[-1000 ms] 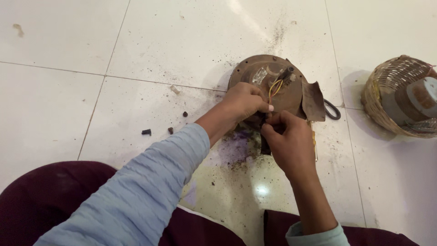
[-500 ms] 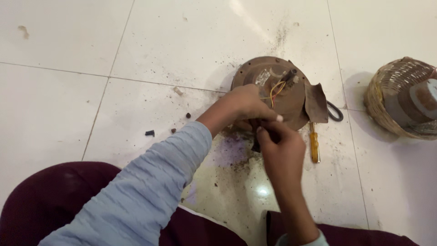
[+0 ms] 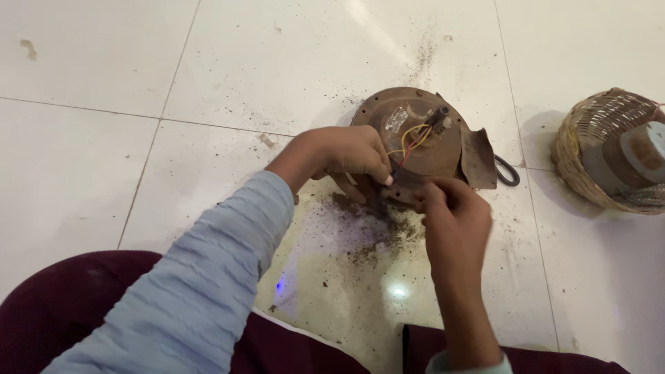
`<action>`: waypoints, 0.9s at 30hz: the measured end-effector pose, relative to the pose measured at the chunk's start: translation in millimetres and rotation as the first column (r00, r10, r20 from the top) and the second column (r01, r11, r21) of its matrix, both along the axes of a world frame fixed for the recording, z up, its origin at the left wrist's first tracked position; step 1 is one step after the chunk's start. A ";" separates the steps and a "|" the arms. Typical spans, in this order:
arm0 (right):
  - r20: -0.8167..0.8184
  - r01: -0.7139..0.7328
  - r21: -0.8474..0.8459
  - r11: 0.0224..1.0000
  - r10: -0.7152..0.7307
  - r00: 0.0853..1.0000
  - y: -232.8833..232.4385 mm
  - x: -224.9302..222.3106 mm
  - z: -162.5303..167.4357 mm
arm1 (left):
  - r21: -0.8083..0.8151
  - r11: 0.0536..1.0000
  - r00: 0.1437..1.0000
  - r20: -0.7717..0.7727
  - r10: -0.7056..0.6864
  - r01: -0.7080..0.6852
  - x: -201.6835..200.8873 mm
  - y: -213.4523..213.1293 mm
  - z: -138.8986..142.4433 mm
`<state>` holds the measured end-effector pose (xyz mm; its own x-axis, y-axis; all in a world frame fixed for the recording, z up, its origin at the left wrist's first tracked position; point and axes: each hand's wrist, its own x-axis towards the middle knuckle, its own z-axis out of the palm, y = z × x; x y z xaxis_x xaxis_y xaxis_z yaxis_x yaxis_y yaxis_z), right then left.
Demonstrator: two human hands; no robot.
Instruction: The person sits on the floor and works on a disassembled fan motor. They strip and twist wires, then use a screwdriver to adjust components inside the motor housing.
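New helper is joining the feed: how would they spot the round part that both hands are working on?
On the white tiled floor, look above the patch of dark grit, left of the wound coil. The rusty brown disc lies there, with both hands at its near edge. Only it carries yellow and red wires on its face.

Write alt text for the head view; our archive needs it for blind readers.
Two bare hands, left hand and right hand, work at the near edge of a rusty round metal disc with coloured wires, on a dirt-strewn white tiled floor. A woven basket sits to the right.
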<state>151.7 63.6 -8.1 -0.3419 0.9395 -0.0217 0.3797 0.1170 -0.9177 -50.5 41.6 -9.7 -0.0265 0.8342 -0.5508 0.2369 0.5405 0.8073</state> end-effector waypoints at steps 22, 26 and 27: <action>-0.022 -0.423 -0.341 0.839 0.443 0.896 73.5 -10.9 -2.0 | 0.200 0.970 0.989 0.029 -0.143 0.135 -10.4 8.9 -27.4; -0.090 -0.410 -0.396 0.822 0.409 0.908 76.5 -9.7 -4.5 | 0.145 0.979 0.989 0.020 -0.147 0.142 -5.6 9.7 -25.6; -0.125 -0.411 -0.409 0.815 0.396 0.910 76.3 -9.2 -6.6 | 0.120 0.983 0.990 0.026 -0.141 0.137 -3.6 8.9 -24.0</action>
